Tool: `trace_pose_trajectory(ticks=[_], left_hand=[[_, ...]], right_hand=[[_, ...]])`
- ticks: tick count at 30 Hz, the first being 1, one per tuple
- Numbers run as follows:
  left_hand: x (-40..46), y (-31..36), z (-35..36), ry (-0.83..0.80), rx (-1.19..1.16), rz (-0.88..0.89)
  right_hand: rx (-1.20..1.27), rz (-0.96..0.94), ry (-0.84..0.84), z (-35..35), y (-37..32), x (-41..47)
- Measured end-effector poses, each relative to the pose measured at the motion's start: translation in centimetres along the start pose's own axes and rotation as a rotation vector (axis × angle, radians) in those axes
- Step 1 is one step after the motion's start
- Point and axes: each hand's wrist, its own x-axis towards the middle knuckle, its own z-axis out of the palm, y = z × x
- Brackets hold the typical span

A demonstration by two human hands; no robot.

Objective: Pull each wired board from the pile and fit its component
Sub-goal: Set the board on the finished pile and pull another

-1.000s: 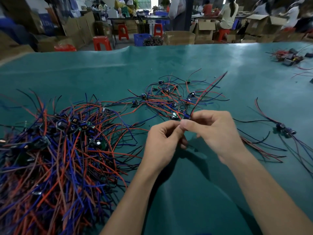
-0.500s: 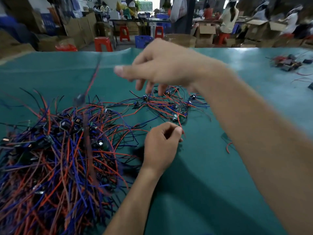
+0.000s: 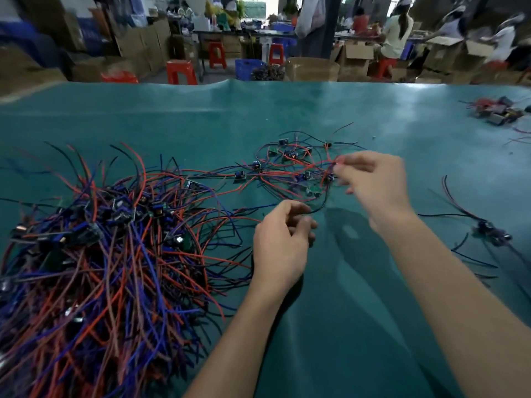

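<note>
Teal table cover, workshop behind; wired-board pile at 9 o'clock; red wire pinched by blurred right hand; left hand loosely curled, contents undeterminable; boxes at 12.

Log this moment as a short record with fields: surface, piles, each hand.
surface: green mat
main pile: tangled wired boards, left side of mat
smaller cluster: loose wired boards, centre, beyond the hands
left hand: fingers curled, a black wire runs to it
right hand: blurred, fingertips at red wires in the cluster
far right: a few wired boards lying apart
</note>
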Motion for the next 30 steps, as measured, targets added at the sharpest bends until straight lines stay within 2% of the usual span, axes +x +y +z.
trace_pose_trajectory(ticks=[3, 6, 11, 15, 20, 22, 25, 27, 28, 30], left_hand=[[0.0, 0.2, -0.1, -0.011, -0.029, 0.005], [-0.1, 0.2, 0.0, -0.030, -0.046, 0.022], [-0.1, 0.6, 0.2, -0.079, -0.059, 0.009], [-0.2, 0.8, 0.0, -0.064, -0.135, 0.005], [-0.2, 1.1, -0.2, -0.067, -0.270, 0.056], [-0.3, 1.2, -0.1, -0.048, -0.315, 0.097], [-0.4, 1.2, -0.1, 0.005, -0.327, 0.127], [-0.5, 1.1, -0.2, 0.044, -0.327, 0.115], [-0.4, 1.0, -0.2, 0.065, -0.332, 0.107], [-0.4, 1.1, -0.3, 0.094, -0.334, 0.093]], right_hand=[[0.399, 0.077, 0.171, -1.0, -0.7, -1.5], [0.499, 0.050, 0.205, -1.4, -1.0, -3.9], [0.370, -0.001, -0.174, -1.3, 0.2, -7.1], [0.272, -0.022, -0.293, -1.3, 0.6, -7.0], [0.253, -0.072, -0.229, -1.5, 1.2, -6.7], [0.196, -0.067, -0.114, -1.5, 1.8, -6.5], [-0.022, -0.029, 0.116, -1.2, 2.5, -6.8], [-0.150, -0.002, 0.190, -1.0, 2.5, -7.0], [-0.143, 0.028, 0.144, -1.0, 2.5, -7.0], [-0.020, 0.109, -0.070, -0.8, 2.2, -7.0]])
